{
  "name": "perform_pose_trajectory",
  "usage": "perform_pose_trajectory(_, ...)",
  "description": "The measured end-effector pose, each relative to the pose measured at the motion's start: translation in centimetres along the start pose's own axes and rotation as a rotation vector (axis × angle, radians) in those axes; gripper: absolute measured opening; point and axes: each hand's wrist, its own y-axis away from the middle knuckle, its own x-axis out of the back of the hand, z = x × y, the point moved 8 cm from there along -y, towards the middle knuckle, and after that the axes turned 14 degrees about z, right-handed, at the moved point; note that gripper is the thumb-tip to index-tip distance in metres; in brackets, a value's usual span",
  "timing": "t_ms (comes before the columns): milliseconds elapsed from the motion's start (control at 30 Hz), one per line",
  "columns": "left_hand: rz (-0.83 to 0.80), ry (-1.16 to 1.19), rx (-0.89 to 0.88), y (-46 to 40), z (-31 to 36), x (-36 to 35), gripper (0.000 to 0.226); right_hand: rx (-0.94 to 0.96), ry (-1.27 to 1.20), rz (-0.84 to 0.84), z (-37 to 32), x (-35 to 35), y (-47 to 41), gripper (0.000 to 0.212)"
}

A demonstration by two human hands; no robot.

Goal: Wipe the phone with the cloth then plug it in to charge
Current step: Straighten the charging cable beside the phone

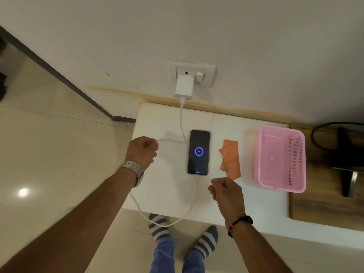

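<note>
The phone [199, 152] lies face up in the middle of the white table [169, 194], its screen lit with a blue charging ring. A white cable [181, 123] runs from the white charger [184, 86] in the wall socket [208, 75], loops off the table's front edge and enters the phone's bottom end. The orange cloth [230, 158] lies crumpled just right of the phone. My left hand [142, 151] hovers left of the phone with fingers curled; the cable passes under it. My right hand [225, 193] is curled and empty, near the phone's lower right.
An empty pink plastic basket [281, 186] stands at the table's right end. Beyond it is a wooden surface [319, 205] with a dark object and a black cord. My feet in striped socks [159, 225] stand on the tiled floor below the table's front edge.
</note>
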Motion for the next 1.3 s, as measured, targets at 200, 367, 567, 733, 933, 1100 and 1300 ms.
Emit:
perform_pose_trajectory(200, 0.127, -0.535, -0.371, -1.7, 0.6, 0.6, 0.017, 0.102, 0.043, -0.006, -2.0, -1.5, -0.2, 0.017)
perform_pose_trajectory(367, 0.121, -0.905, -0.381, -4.0, -1.2, 2.3, 0.03, 0.125, 0.119, 0.044, -0.9, -0.5, -1.2, 0.015)
perform_pose_trajectory(567, 0.048, -0.997, -0.352, -5.4, -2.6, 2.3, 0.02, 0.056, 0.327, -0.01, 2.9, -1.1, -0.7, 0.008)
perform_pose_trajectory(733, 0.057, -0.87, -0.297, -6.7, -1.9, 2.7, 0.015, 0.005, 0.435, -0.053, 4.6, -2.9, 0.2, 0.026)
perform_pose_trajectory(933, 0.096, -0.638, -0.18, -9.3, -0.9, 3.9, 0.015, -0.015, 0.456, -0.04, 4.5, -5.4, 1.0, 0.018)
perform_pose_trajectory(1100, 0.152, -0.476, -0.106, -12.4, 0.5, 4.6, 0.023, 0.021, 0.464, 0.023, 4.3, -5.6, 1.0, 0.0)
perform_pose_trajectory(1300, 0.191, -0.506, -0.315, -16.2, 5.0, 3.3, 0.016, 0.082, 0.398, 0.039, 3.6, -6.4, 1.6, 0.005)
